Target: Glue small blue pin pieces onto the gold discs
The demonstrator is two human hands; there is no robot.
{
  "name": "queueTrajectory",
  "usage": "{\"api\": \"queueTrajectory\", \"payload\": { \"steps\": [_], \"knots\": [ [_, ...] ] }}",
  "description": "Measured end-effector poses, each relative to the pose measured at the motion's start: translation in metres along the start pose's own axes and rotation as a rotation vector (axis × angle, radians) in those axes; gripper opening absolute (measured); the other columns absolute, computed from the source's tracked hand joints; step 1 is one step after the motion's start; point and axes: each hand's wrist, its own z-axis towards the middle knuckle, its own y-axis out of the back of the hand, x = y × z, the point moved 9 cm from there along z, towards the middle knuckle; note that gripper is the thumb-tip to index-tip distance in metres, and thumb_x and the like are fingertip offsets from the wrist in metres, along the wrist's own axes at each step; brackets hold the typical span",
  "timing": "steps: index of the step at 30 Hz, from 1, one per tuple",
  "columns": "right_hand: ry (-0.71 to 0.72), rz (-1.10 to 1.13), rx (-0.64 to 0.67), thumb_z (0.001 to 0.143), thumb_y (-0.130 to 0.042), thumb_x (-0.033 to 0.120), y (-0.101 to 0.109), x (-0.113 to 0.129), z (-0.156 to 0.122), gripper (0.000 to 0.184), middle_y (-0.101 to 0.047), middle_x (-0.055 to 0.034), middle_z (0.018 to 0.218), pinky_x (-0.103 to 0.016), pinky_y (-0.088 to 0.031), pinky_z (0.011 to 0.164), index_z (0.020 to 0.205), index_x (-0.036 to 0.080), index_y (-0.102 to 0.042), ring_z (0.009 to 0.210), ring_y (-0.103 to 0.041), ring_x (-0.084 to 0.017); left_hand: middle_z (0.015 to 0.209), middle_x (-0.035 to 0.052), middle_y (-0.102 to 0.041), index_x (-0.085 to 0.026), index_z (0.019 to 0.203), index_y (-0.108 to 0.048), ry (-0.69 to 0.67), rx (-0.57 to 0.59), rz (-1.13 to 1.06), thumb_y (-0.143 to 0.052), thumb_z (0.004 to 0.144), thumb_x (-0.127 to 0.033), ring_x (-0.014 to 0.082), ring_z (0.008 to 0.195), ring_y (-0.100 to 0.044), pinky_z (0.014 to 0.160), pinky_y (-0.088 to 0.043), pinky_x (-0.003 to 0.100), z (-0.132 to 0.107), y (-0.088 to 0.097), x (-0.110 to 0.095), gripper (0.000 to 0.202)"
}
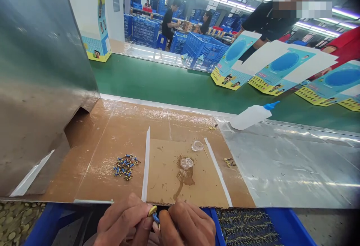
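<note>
My left hand and my right hand meet at the bottom edge, fingers closed. Between their fingertips sits a small part with a gold round head and a blue stem; both hands pinch it. On the brown taped cardboard mat ahead lies a pile of several similar blue and gold parts. Two clear little caps rest near a brown glue stain.
A white squeeze bottle with a blue tip lies by the green conveyor. Printed boxes ride the belt. A metal panel stands left. Blue trays hold parts below. Other people work beyond the belt.
</note>
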Motion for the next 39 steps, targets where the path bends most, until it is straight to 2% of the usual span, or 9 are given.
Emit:
{"api": "queueTrajectory", "payload": {
  "steps": [3,5,8,13,17,24,29,35,39],
  "knots": [
    [-0.109,0.090,-0.039,0.106,-0.048,0.014,-0.001,-0.012,-0.006,0.026,-0.047,0.0031,0.061,-0.032,-0.030,0.049,0.084,0.021,-0.061,0.049,-0.041,-0.013,0.085,0.0008,-0.078,-0.025,0.110,-0.071,0.099,-0.011,-0.044,-0.058,0.108,-0.028,0.0140,0.073,-0.071,0.069,-0.055,0.024,-0.003,-0.006,0.009,0.013],
    [-0.230,0.239,0.034,0.108,-0.045,0.019,-0.009,-0.024,-0.007,0.031,-0.051,0.0008,0.065,-0.031,-0.035,0.054,0.081,0.022,-0.059,0.053,-0.045,-0.015,0.087,-0.0001,-0.078,-0.026,0.111,-0.070,0.138,0.016,-0.059,-0.056,0.109,-0.031,0.0139,0.075,-0.073,0.071,-0.054,0.023,0.000,-0.012,0.013,0.015],
    [-0.486,0.496,0.205,0.108,-0.046,0.019,-0.028,-0.042,-0.011,0.029,-0.057,0.0000,0.074,-0.030,-0.041,0.063,0.081,0.023,-0.055,0.063,-0.053,-0.015,0.082,-0.0020,-0.073,-0.027,0.107,-0.070,0.187,0.114,-0.090,-0.053,0.107,-0.026,0.0137,0.070,-0.068,0.068,-0.050,0.024,0.008,-0.022,0.019,0.016],
    [-0.826,0.826,0.214,0.106,-0.047,0.037,-0.054,-0.067,-0.020,0.042,-0.033,0.0059,0.065,-0.029,-0.030,0.056,0.069,0.025,-0.032,0.058,-0.035,-0.013,0.079,-0.0016,-0.066,-0.023,0.091,-0.065,0.341,0.231,-0.136,-0.046,0.109,-0.029,0.0138,0.072,-0.063,0.071,-0.046,0.025,0.015,-0.035,0.032,0.026],
    [-0.954,0.987,0.254,0.100,-0.049,0.043,-0.074,-0.073,-0.022,0.043,-0.031,0.0060,0.063,-0.031,-0.027,0.057,0.064,0.025,-0.034,0.059,-0.030,-0.013,0.075,-0.0023,-0.061,-0.023,0.084,-0.062,0.397,0.219,-0.164,-0.046,0.110,-0.033,0.0131,0.069,-0.057,0.068,-0.043,0.024,0.019,-0.036,0.034,0.033],
    [-0.989,0.983,0.244,0.095,-0.050,0.044,-0.076,-0.074,-0.018,0.041,-0.035,0.0056,0.060,-0.031,-0.028,0.059,0.061,0.025,-0.035,0.060,-0.033,-0.014,0.077,-0.0014,-0.060,-0.022,0.086,-0.062,0.432,0.217,-0.176,-0.045,0.110,-0.037,0.0137,0.073,-0.057,0.073,-0.042,0.025,0.011,-0.038,0.042,0.033],
    [-0.963,1.027,0.259,0.095,-0.049,0.043,-0.075,-0.068,-0.015,0.040,-0.039,0.0050,0.061,-0.030,-0.031,0.059,0.061,0.024,-0.040,0.060,-0.037,-0.014,0.077,-0.0006,-0.059,-0.021,0.086,-0.061,0.452,0.223,-0.175,-0.043,0.111,-0.041,0.0142,0.070,-0.055,0.070,-0.042,0.025,0.008,-0.039,0.043,0.036],
    [-0.870,0.852,0.191,0.097,-0.048,0.041,-0.061,-0.070,-0.010,0.041,-0.033,0.0059,0.060,-0.029,-0.027,0.056,0.062,0.025,-0.033,0.057,-0.033,-0.013,0.072,-0.0014,-0.054,-0.021,0.083,-0.061,0.391,0.226,-0.127,-0.044,0.111,-0.041,0.0141,0.064,-0.051,0.064,-0.040,0.026,0.007,-0.041,0.046,0.038],
    [-0.837,0.798,0.176,0.097,-0.047,0.039,-0.061,-0.067,-0.012,0.040,-0.030,0.0063,0.060,-0.029,-0.026,0.054,0.064,0.025,-0.029,0.056,-0.031,-0.012,0.072,-0.0004,-0.058,-0.021,0.083,-0.058,0.361,0.217,-0.071,-0.045,0.110,-0.040,0.0153,0.066,-0.056,0.065,-0.042,0.026,0.002,-0.043,0.052,0.036]
  ]
}}
